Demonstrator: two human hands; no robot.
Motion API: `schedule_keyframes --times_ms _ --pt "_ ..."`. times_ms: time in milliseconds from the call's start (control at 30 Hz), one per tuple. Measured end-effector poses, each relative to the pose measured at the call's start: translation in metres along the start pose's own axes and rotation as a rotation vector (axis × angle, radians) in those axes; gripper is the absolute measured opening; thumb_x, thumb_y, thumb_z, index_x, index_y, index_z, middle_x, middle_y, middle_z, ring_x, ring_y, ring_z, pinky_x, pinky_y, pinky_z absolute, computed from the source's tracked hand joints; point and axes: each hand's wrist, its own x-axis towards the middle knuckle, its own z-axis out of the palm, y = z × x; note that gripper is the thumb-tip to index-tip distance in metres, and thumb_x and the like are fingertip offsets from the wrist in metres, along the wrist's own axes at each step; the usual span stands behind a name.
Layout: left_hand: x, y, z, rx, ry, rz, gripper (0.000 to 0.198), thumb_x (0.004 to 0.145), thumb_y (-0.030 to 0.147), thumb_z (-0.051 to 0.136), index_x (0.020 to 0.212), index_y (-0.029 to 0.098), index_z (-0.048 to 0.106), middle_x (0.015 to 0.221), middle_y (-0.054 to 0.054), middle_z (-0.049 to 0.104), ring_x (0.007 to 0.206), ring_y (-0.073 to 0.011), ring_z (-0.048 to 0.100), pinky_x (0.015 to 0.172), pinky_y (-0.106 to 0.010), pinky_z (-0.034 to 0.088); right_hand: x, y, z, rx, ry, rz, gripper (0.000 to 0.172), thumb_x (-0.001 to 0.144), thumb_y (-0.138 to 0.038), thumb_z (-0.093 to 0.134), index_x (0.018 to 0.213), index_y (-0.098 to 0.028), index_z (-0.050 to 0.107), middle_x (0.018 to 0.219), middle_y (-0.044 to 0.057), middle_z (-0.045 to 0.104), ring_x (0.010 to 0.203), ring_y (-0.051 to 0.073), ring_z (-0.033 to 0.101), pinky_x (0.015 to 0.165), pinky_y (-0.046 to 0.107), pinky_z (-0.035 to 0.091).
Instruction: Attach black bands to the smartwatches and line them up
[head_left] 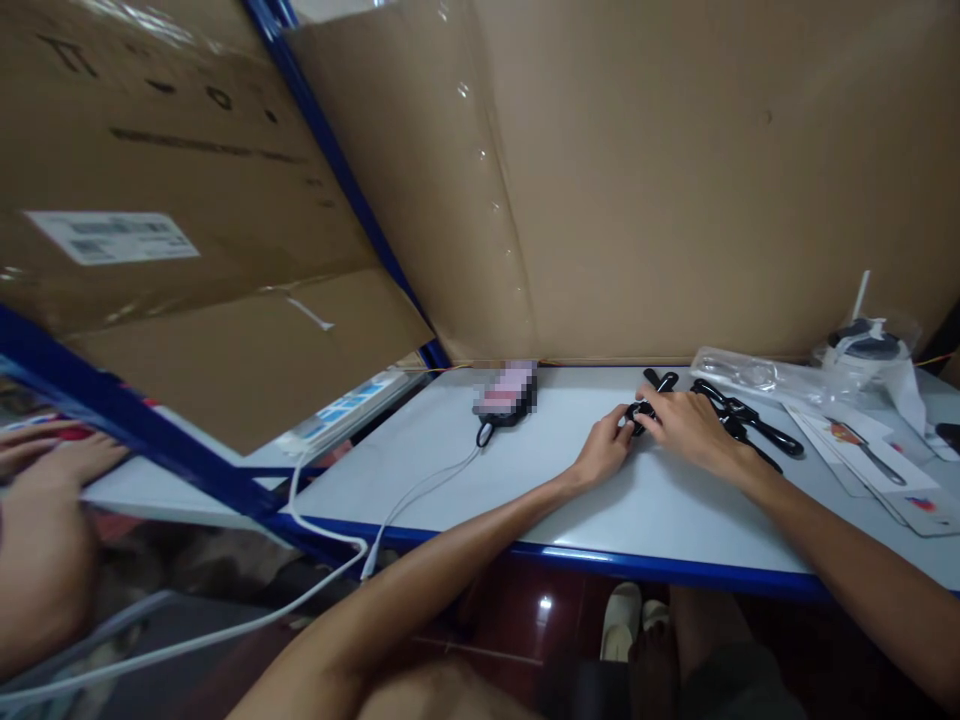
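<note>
My left hand point(606, 445) is closed, its fingertips pinching the dark metal middle of a black spokeshave point(641, 418) on the table. From the right, my right hand point(688, 425) reaches over the same tool with bent fingers and grips it. Black handle ends point(661, 380) stick up behind my right fingers; whether they belong to this tool I cannot tell. Just right of that hand lies another black spokeshave point(765, 430), crossed over further black handles partly hidden by my wrist.
A phone point(507, 392) with a cable lies left on the table point(450, 490). Printed cards point(881, 465), a clear plastic package point(757, 375) and a bagged cup point(866, 350) are at right. Cardboard point(637, 180) walls the back. Another person's hand point(67, 455) is far left, beyond a blue post.
</note>
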Motion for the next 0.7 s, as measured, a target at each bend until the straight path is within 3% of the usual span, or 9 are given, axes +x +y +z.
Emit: schedule_keyframes --times_ms 300,467,700 --pt "0.003 0.002 0.0 -0.011 0.011 0.032 0.024 0.088 0.034 0.06 0.104 0.016 0.064 0.07 -0.001 0.062 0.064 -0.0154 0.055 0.058 -0.023 0.04 0.0 -0.008 0.002 -0.119 -0.064 -0.088 0.03 0.106 -0.028 0.042 0.127 -0.013 0.057 0.105 0.018 0.076 0.096 0.03 0.073 0.076 0.034 0.047" --pt "0.003 0.003 -0.002 -0.051 -0.044 0.004 0.028 0.085 0.038 0.064 0.103 0.016 0.062 0.06 0.005 0.054 0.049 -0.0099 0.044 0.048 -0.021 0.032 0.001 -0.006 0.003 -0.099 -0.05 -0.085 0.032 0.107 -0.031 0.041 0.128 -0.012 0.056 0.1 0.017 0.076 0.092 0.029 0.073 0.077 0.033 0.048" --pt "-0.004 0.015 -0.002 -0.297 -0.151 -0.129 0.038 0.083 0.049 0.069 0.103 0.019 0.054 0.05 0.011 0.039 0.036 -0.0062 0.029 0.037 -0.019 0.02 0.008 0.027 -0.005 0.188 0.258 0.109 0.024 0.103 -0.03 0.049 0.1 -0.019 0.07 0.084 0.006 0.076 0.077 0.019 0.068 0.067 0.026 0.038"
